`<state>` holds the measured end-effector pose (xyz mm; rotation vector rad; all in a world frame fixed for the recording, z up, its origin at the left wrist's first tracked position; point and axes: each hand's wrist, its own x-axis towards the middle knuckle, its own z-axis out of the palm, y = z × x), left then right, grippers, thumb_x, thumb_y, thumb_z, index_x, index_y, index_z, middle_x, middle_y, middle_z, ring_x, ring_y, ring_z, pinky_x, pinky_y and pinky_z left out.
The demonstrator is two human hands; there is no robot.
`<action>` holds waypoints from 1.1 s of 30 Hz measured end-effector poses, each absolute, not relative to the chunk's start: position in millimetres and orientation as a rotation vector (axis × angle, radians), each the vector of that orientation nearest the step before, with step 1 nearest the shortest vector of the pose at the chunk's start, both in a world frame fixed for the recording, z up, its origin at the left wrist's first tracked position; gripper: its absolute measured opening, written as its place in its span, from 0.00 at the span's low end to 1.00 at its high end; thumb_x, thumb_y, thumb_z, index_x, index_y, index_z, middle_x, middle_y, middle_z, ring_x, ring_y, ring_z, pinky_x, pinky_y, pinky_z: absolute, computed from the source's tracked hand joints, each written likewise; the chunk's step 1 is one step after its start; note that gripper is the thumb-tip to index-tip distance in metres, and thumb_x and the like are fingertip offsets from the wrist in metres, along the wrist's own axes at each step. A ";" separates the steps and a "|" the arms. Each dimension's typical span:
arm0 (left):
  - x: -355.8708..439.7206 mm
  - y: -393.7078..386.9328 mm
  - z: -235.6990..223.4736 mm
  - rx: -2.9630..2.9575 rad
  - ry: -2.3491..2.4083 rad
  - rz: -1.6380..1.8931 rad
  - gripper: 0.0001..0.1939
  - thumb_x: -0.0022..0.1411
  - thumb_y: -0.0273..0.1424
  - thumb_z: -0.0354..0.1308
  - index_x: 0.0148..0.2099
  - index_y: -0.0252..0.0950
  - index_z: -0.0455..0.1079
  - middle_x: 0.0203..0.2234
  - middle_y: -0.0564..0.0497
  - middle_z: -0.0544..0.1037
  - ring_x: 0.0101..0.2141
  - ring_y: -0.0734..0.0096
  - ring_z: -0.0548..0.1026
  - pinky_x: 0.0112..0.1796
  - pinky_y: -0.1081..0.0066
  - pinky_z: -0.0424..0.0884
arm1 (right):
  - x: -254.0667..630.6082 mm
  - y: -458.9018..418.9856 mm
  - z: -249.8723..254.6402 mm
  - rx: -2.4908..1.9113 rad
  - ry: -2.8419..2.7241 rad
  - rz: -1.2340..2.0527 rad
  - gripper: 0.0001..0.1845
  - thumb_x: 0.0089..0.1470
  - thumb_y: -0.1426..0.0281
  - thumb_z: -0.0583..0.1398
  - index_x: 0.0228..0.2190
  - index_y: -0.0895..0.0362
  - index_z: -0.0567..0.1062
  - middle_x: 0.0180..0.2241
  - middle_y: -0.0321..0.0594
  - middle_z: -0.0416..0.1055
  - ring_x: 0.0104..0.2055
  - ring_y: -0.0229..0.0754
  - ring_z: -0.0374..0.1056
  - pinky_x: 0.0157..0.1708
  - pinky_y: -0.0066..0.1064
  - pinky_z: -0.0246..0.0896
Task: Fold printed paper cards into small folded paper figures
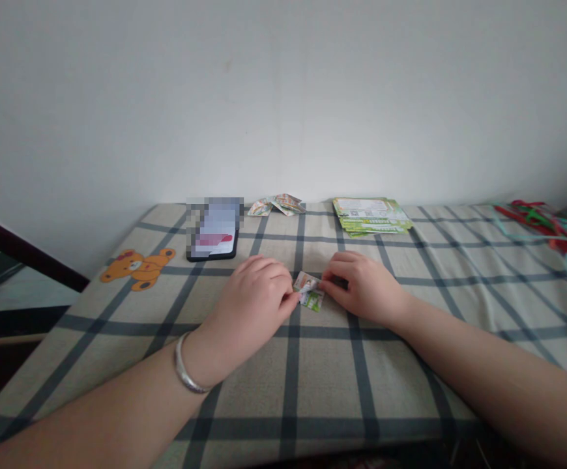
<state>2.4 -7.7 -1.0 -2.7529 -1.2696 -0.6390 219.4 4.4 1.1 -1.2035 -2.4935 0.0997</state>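
Observation:
A small printed piece of paper, green and white with creases, lies low over the checked cloth between my two hands. My left hand, with a silver bangle at the wrist, pinches its left edge between thumb and fingers. On the opposite side, the fingertips of my right hand are closed on its right edge. The paper looks folded across its middle, though my fingertips cover part of it.
Behind my hands lie a phone, some folded papers and a stack of green printed cards. An orange bear cutout is at the left. Red and teal ribbons lie far right. A white wall borders the table's back.

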 end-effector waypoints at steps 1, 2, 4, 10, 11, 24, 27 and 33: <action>2.4 -7.1 -1.4 -2.762 -1.282 -0.678 0.10 0.60 0.31 0.60 0.26 0.36 0.70 0.30 0.49 0.75 0.39 0.61 0.72 0.45 0.57 0.68 | 219.5 4.8 0.6 -1.205 -2.489 0.107 0.08 0.58 0.70 0.57 0.27 0.57 0.73 0.29 0.39 0.70 0.33 0.39 0.64 0.33 0.30 0.57; 2.3 -6.6 -1.8 -2.774 -1.297 -0.711 0.11 0.60 0.31 0.60 0.25 0.36 0.69 0.31 0.50 0.76 0.39 0.62 0.72 0.45 0.58 0.69 | 219.6 5.1 0.1 -1.210 -2.485 0.113 0.08 0.58 0.69 0.57 0.28 0.57 0.73 0.29 0.39 0.70 0.33 0.39 0.64 0.33 0.30 0.57; 2.2 -5.4 -3.1 -2.789 -1.328 -0.771 0.13 0.60 0.30 0.60 0.24 0.36 0.68 0.31 0.50 0.76 0.38 0.63 0.72 0.43 0.59 0.69 | 219.5 5.4 -0.8 -1.223 -2.481 0.119 0.08 0.58 0.68 0.57 0.29 0.57 0.72 0.30 0.40 0.70 0.34 0.40 0.64 0.34 0.31 0.57; 1.2 0.5 -10.4 -2.777 -1.377 -0.901 0.12 0.60 0.31 0.59 0.24 0.35 0.68 0.35 0.49 0.76 0.39 0.64 0.73 0.45 0.59 0.71 | 217.9 6.3 -1.8 -1.173 -2.487 0.143 0.08 0.59 0.68 0.56 0.29 0.58 0.70 0.31 0.40 0.68 0.35 0.40 0.63 0.35 0.31 0.56; 0.9 1.4 -11.5 -2.772 -1.386 -0.917 0.12 0.60 0.31 0.59 0.24 0.35 0.68 0.36 0.49 0.76 0.40 0.64 0.73 0.45 0.58 0.71 | 217.7 6.3 -1.7 -1.166 -2.481 0.153 0.08 0.59 0.68 0.56 0.29 0.57 0.70 0.30 0.39 0.68 0.35 0.40 0.63 0.34 0.31 0.56; 3.1 2.8 -11.3 -2.790 -1.476 -1.029 0.16 0.57 0.28 0.61 0.19 0.35 0.62 0.38 0.49 0.77 0.42 0.62 0.73 0.46 0.56 0.70 | 214.6 6.6 -3.2 -1.322 -2.377 0.317 0.09 0.58 0.65 0.59 0.28 0.56 0.72 0.26 0.35 0.69 0.28 0.37 0.62 0.28 0.29 0.52; 4.2 5.7 -12.4 -2.768 -1.466 -1.067 0.17 0.55 0.27 0.63 0.19 0.35 0.61 0.37 0.49 0.77 0.43 0.61 0.73 0.48 0.55 0.70 | 214.2 7.1 -4.0 -1.321 -2.369 0.336 0.06 0.57 0.67 0.59 0.30 0.56 0.72 0.26 0.34 0.70 0.28 0.36 0.62 0.28 0.28 0.52; 5.2 7.4 -13.5 -2.754 -1.449 -1.044 0.14 0.55 0.29 0.63 0.21 0.36 0.64 0.38 0.48 0.76 0.46 0.58 0.71 0.50 0.54 0.68 | 213.6 3.2 -4.1 -1.257 -2.390 0.236 0.04 0.57 0.69 0.59 0.35 0.56 0.72 0.28 0.35 0.71 0.29 0.37 0.64 0.29 0.28 0.54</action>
